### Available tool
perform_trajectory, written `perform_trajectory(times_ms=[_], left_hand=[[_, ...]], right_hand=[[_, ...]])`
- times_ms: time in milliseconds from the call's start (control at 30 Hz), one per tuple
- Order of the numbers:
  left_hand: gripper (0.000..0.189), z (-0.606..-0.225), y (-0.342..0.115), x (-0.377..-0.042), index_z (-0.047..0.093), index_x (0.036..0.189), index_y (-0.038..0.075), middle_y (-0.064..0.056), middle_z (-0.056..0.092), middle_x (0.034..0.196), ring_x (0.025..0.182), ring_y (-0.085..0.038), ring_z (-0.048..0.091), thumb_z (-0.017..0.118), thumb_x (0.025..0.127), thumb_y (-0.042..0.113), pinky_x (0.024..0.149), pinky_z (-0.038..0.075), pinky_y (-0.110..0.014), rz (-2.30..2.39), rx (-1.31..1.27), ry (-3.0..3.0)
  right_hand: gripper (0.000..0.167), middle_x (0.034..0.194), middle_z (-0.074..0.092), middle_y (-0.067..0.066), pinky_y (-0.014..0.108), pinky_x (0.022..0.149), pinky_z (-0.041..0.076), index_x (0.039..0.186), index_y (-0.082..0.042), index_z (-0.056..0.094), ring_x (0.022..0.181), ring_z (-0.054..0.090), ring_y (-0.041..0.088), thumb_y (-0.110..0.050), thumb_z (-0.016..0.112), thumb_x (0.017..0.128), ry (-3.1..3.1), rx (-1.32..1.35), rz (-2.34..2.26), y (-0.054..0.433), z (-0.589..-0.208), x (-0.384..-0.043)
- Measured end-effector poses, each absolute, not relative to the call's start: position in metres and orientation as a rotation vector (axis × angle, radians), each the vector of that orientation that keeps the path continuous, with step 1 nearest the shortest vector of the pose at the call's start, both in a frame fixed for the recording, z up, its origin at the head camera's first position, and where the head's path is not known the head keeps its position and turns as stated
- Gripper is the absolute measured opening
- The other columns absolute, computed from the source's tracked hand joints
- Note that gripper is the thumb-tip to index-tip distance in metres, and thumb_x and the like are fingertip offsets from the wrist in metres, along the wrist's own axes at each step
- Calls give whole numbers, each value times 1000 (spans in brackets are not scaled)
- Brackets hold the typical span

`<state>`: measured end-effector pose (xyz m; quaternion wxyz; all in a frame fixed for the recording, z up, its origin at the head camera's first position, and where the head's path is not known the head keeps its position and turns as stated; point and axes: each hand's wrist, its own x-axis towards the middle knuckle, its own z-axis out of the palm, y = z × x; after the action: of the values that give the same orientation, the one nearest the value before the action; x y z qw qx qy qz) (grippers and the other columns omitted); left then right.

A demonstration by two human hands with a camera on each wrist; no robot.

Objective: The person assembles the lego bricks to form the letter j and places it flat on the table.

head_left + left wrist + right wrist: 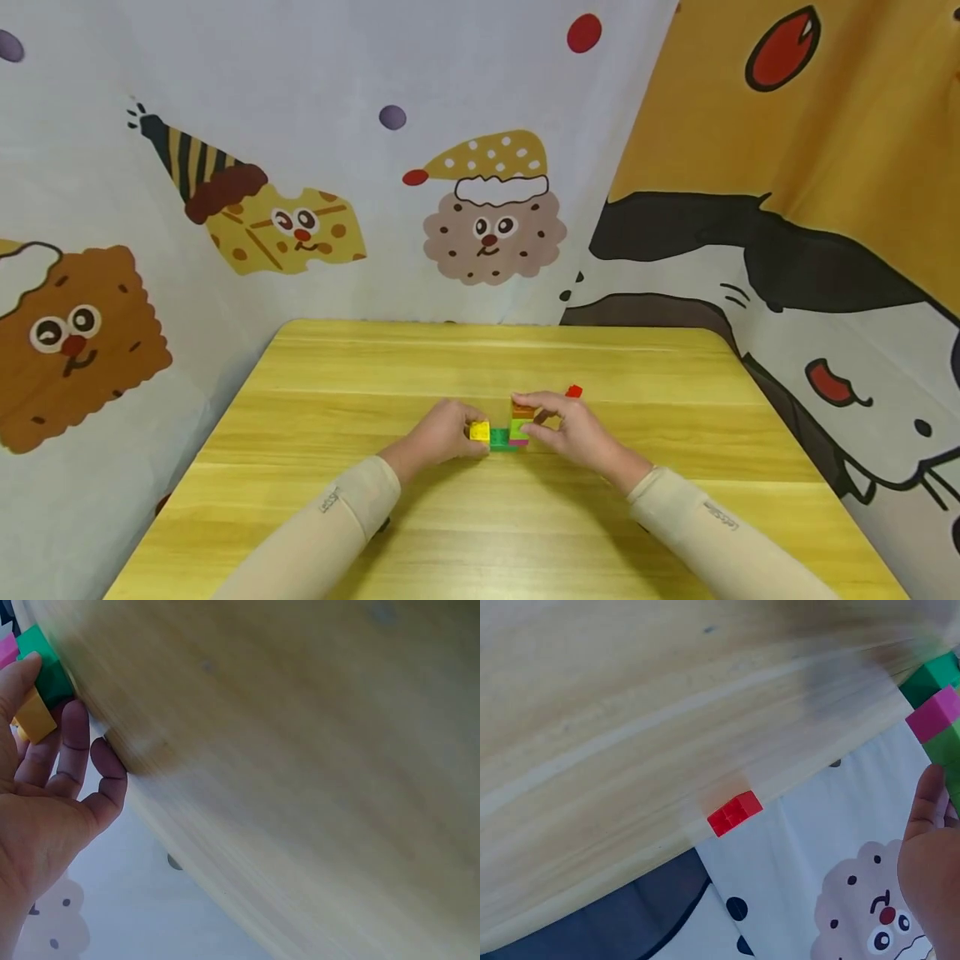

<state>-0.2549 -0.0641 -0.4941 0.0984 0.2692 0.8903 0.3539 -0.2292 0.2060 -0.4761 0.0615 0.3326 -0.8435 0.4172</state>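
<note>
A long green brick (499, 438) lies on the table with a yellow brick (480, 431) on its left end. On its right end stands a stack made of a pink brick (934, 715), a light green brick (519, 428) and an orange brick (521, 411) on top. My left hand (447, 429) pinches the yellow end between thumb and fingers; in the left wrist view, the thumb also touches the green brick. My right hand (579, 427) grips the stack at the orange and light green bricks, and its fingers partly cover them.
A loose red brick (574, 391) lies on the wooden table (360, 367) just beyond the right hand. A cartoon-printed cloth (315, 100) hangs close behind the table's far edge and along its sides.
</note>
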Motion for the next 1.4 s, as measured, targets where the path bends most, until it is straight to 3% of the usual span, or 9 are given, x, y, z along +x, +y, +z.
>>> perform_trajectory(times_ms=[300,467,633,900,1000,1200,1400], left_hand=[[31,-488,-63,-255,82,114,6,-3,81,96,75,-5,66,91,87,18,65,56,-19,1050,792,2642],[31,-487,-64,-254,81,113,6,-2,80,95,75,-6,66,91,86,17,66,56,-20,1061,777,2637],[26,-489,-65,-253,82,109,7,0,79,92,73,-6,65,91,86,17,65,56,-20,1065,777,2635],[26,-491,-64,-251,82,107,7,-1,80,92,73,-5,64,91,85,17,64,55,-20,1061,805,2650],[26,-492,-65,-251,82,107,7,-1,80,93,73,-6,64,91,85,17,64,55,-20,1061,805,2648],[25,-491,-65,-251,82,108,8,0,79,93,74,-6,64,91,86,16,65,55,-21,1068,799,2629],[27,-493,-66,-251,82,110,8,1,79,93,75,-5,64,91,86,17,65,55,-20,1068,801,2629]], right_hand=[[57,137,71,22,32,85,65,139,-6,69,111,76,28,3,86,86,-2449,1031,1329,201,-483,-231],[56,139,71,20,35,86,65,139,-5,68,115,74,31,4,85,86,-2424,1033,1335,198,-483,-229],[58,138,71,21,34,86,65,141,-8,66,109,75,35,4,83,87,-2455,1056,1310,198,-483,-229],[63,138,70,19,36,84,66,146,-8,60,103,77,29,-1,85,89,-2491,1069,1126,200,-483,-226],[73,136,72,17,39,84,66,154,-8,52,101,78,30,-3,85,89,-2509,1043,1095,201,-483,-226],[101,133,71,18,40,84,65,169,-23,28,104,77,27,-16,88,89,-2625,920,1058,203,-484,-225],[109,142,65,21,40,90,64,172,-31,18,112,75,29,-24,88,89,-2729,837,1087,204,-484,-224]])
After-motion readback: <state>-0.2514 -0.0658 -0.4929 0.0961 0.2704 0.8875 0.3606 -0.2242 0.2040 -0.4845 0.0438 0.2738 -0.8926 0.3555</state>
